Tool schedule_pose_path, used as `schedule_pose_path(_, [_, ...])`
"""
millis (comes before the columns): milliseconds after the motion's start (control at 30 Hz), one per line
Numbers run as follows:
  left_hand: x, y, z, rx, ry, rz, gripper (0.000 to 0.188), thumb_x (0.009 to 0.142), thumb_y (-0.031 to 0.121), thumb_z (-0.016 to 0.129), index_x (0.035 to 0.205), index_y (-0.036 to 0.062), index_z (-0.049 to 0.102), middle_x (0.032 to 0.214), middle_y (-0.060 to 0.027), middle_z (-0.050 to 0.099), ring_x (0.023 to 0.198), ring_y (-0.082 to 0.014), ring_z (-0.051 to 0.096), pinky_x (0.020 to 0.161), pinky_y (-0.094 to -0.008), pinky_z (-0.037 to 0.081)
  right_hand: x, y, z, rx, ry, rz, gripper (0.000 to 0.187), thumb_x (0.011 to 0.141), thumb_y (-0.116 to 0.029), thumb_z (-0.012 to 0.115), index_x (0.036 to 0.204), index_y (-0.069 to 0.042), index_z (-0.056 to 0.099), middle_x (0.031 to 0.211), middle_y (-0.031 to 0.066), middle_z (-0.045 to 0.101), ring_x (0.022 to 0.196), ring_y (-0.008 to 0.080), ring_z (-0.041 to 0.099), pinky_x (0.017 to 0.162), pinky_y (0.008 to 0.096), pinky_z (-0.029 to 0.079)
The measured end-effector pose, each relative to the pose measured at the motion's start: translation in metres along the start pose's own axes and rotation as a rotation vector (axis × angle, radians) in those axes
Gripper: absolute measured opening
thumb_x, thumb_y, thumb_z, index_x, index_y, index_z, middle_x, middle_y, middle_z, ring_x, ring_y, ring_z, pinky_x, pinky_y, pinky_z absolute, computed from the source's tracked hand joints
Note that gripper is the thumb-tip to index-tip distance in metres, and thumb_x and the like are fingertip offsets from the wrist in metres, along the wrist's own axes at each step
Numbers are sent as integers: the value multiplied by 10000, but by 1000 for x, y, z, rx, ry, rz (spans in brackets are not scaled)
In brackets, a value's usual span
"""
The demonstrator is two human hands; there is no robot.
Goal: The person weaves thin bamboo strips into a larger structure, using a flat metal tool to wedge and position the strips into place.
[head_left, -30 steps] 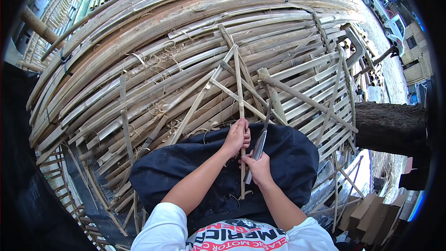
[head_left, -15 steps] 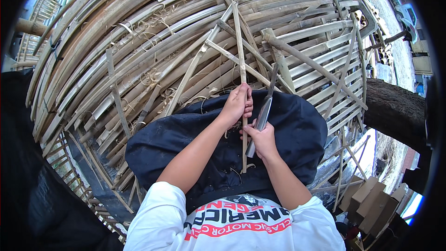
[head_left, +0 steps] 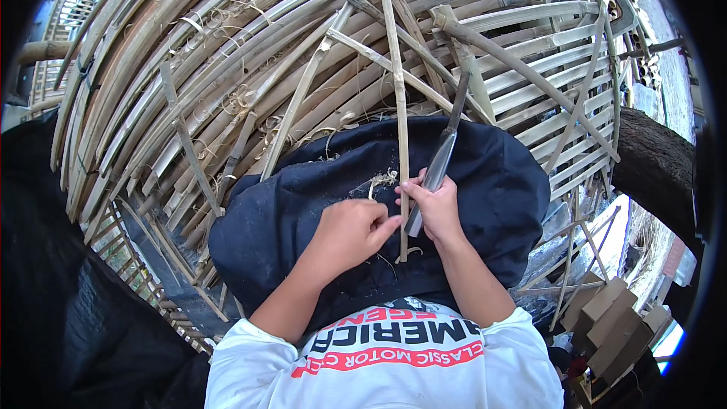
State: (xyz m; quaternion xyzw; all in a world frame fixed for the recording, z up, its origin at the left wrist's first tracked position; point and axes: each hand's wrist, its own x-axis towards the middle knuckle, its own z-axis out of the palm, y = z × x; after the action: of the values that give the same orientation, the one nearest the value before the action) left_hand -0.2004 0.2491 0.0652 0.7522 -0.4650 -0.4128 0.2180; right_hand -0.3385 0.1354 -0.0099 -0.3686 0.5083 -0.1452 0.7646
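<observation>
My right hand is closed around a knife with a shiny metal tube handle and a long dark blade pointing away from me. The same hand's fingers also steady a narrow bamboo strip, which stretches from above my lap up to the far bamboo pieces. To the left of the strip's lower end is my left hand, holding nothing that shows. Its fingers are loosely bent and its thumb sticks out toward the strip. A black cloth covers my lap, with a small clump of shavings on it.
Long split bamboo slats lie in a large curved pile ahead, with curled shavings scattered over them. A bamboo pole slants across at right. Farther right is a thick dark trunk. Cardboard boxes stand at the lower right.
My left hand has let go of the bamboo strip and come down toward me, left of its lower end. The right hand keeps hold of the knife and strip. The view has shifted slightly.
</observation>
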Motion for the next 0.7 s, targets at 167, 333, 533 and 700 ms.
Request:
schedule_pose_path(167, [-58,21,68,169,-461,142,402,934,439,629,977,40,654,775,-141,705,696,-336,704,605,-451,555,0,0,4,-25,-29,3,250,861,35,719,997,-38,522,865,94,646,811,237,724,676,360,625])
schedule_pose_path(333, [-58,9,119,-32,-656,377,302,991,299,540,1060,14,611,757,-185,690,723,-385,700,621,-494,543,-3,-1,-3,-136,-8,-4,255,858,39,717,983,-47,512,859,90,668,801,211,730,640,314,583])
schedule_pose_path(533, [-64,14,112,-394,-975,368,374,1017,277,439,1267,38,578,1017,-287,682,980,-442,660,865,-533,502,-1,-16,-4,-239,-52,37,267,857,25,727,977,-61,504,830,88,689,772,206,733,602,298,547])
schedule_pose_path(700, [-67,5,125,-231,-1023,267,400,1057,332,384,1274,30,534,1051,-273,669,1047,-431,641,919,-508,498,-5,-15,-1,-45,-76,6,260,863,27,719,981,-67,507,869,87,669,792,220,730,588,316,572])
